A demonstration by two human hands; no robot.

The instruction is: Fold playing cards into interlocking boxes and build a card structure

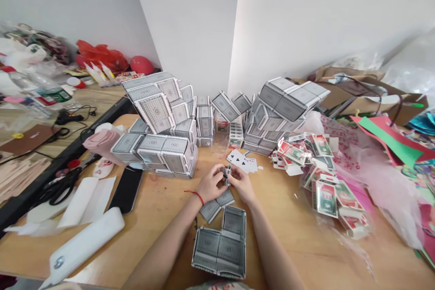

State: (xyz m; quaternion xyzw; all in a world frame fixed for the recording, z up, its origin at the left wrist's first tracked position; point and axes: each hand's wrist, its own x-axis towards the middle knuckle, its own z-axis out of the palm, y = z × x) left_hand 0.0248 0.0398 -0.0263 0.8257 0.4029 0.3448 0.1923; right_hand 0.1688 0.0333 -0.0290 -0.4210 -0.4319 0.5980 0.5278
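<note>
My left hand and my right hand meet over the middle of the table, fingertips pinched on a small grey-and-white folded playing card. The fingers cover much of it. Just past them lie loose playing cards, face up with black clubs showing. Below my left wrist, two grey-backed card pieces rest on the wood. Between my forearms stands an L-shaped block built of grey-backed cards.
Stacked card blocks rise at the left and right. Card boxes are heaped to the right, by pink plastic. A black phone, scissors and a white glue gun-like tool lie left.
</note>
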